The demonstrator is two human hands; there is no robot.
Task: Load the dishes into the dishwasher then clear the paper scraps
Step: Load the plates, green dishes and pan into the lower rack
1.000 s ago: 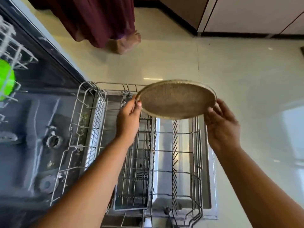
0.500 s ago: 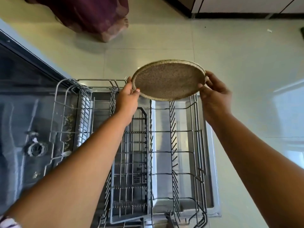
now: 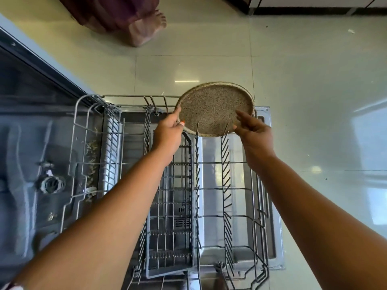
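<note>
One speckled plate [image 3: 213, 107] sat at one wire rack [image 3: 129, 96] far end, left hand [image 3: 167, 132] grip pinched its rim, right hand [image 3: 255, 135] grip spread, fingers touched plate

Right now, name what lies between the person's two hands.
In the head view, the round speckled brown plate: the left hand grips its left rim, the right hand touches its right side.
</note>
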